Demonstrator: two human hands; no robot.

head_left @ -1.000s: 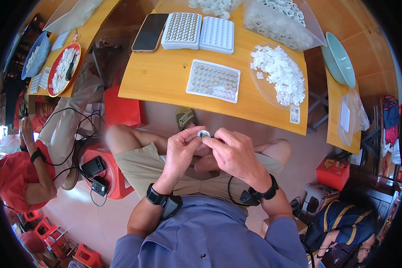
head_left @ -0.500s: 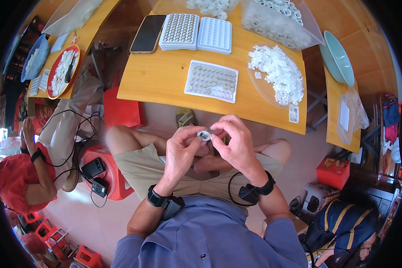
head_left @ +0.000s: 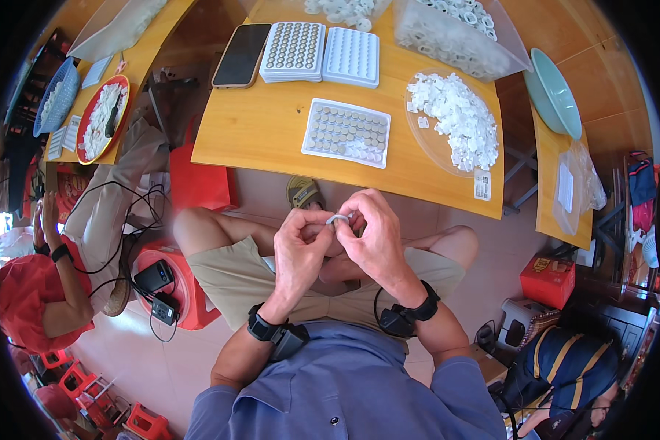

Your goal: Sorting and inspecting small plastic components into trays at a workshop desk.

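Note:
My left hand and my right hand meet above my lap, fingertips pinched together on a small round white and silver part. Both hands grip it; most of it is hidden by my fingers. Beyond my hands, on the wooden table, lies a white tray with rows of small round metal discs. To its right lies a heap of small white plastic pieces on a clear sheet.
Two more white trays and a dark phone lie at the table's far side, with a clear bag of white parts. A green bowl sits right. A person in red sits left, near red stools.
My hands have stayed together on the small part, shifting slightly as my fingers work it. Nothing on the table has moved.

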